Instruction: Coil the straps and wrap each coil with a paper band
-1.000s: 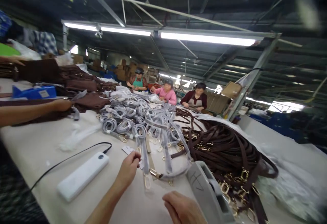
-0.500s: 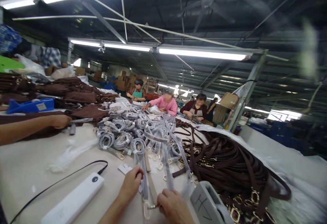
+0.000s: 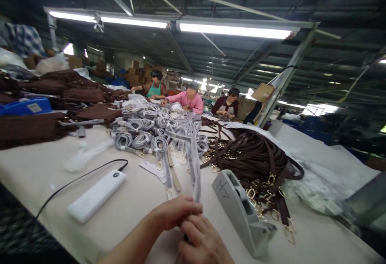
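Near the table's front, my left hand (image 3: 177, 211) is closed on a strap in a cloudy plastic sleeve (image 3: 195, 171) that runs toward the pile. Just below, touching it, my right hand (image 3: 203, 242) is closed around the lower end of the same strap; that end is hidden by the fingers. Ahead lies a heap of coiled, plastic-wrapped straps (image 3: 159, 145) with gold metal clips. Another sleeved strap (image 3: 168, 175) and a bare tan strip (image 3: 175, 177) lie left of the held strap, beside white paper tags (image 3: 152, 171).
To the right stand a grey tape dispenser (image 3: 241, 211) marked with ink and a pile of dark brown straps (image 3: 256, 155) with gold clips. On the left are a white power bank (image 3: 96, 195) with a black cable, brown fabric pieces (image 3: 30, 129) and a blue dispenser (image 3: 27, 106). Several people sit across the table.
My hands have come together on the sleeved strap; before, they were apart, the left near another strap, the right at a metal clip. The view has tilted down. Another person's arm at left is gone.
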Action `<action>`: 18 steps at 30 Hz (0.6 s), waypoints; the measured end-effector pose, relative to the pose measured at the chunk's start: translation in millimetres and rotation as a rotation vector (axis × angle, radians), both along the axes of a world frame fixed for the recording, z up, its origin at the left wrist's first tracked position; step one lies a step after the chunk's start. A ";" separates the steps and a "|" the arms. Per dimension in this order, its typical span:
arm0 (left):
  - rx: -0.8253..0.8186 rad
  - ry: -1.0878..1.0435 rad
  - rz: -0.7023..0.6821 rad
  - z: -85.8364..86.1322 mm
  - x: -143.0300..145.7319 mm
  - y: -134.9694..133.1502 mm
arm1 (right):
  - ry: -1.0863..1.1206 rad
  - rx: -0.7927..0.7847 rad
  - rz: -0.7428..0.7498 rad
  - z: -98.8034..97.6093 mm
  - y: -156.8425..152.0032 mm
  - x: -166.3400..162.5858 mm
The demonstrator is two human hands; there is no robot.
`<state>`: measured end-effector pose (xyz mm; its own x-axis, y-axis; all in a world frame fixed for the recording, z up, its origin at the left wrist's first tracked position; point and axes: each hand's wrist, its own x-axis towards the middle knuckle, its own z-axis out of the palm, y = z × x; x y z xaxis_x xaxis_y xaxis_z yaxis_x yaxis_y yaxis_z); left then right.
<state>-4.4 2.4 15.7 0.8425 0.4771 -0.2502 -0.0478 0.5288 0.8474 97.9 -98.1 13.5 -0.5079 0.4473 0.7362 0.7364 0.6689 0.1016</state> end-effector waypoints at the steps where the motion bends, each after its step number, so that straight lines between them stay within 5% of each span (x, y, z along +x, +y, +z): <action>1: -0.017 -0.018 0.003 0.3 5.2 -6.8 | 0.031 0.017 0.025 -9.3 -7.3 -0.1; 4: -0.086 -0.114 0.036 3.5 17.0 -24.0 | 0.395 -0.064 -0.066 -21.2 -34.2 8.6; 9: -0.241 -0.213 0.083 12.9 29.4 -40.0 | 1.433 -0.563 -0.255 2.3 -65.6 41.4; 13: -0.305 -0.260 0.144 19.6 34.3 -49.0 | 1.666 -0.531 -0.430 9.2 -63.6 52.8; 18: -0.355 -0.314 0.178 25.2 34.7 -58.4 | 1.774 -1.128 -0.031 -5.7 -60.1 32.6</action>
<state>30.3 -56.0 40.9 0.8162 0.5520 -0.1707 -0.3875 0.7421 0.5470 130.5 -158.2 7.9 0.2823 0.9326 -0.2247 -0.4262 -0.0879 -0.9003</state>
